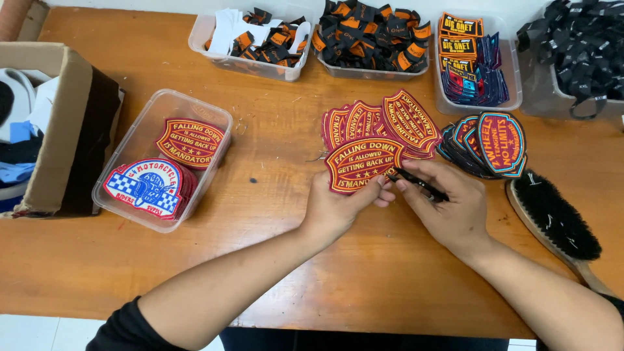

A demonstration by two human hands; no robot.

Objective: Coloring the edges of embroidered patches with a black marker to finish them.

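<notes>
Head view, and the left hand (335,208) pinches a red shield-shaped patch (361,166) at its lower edge, lifted just over the wooden tabletop (273,260), while the right hand (448,205) has its fingers clamped on a thin black tool (419,184) whose tip meets the patch's right edge; beyond, more red patches (390,123) fan out, a brush (556,218) lies right, bins (250,39) line the far edge

Black-bristled brush (559,218), cardboard box (55,130), clear tub (123,153) of patches, 4 label bins (250,65), wooden table (260,260)
</notes>
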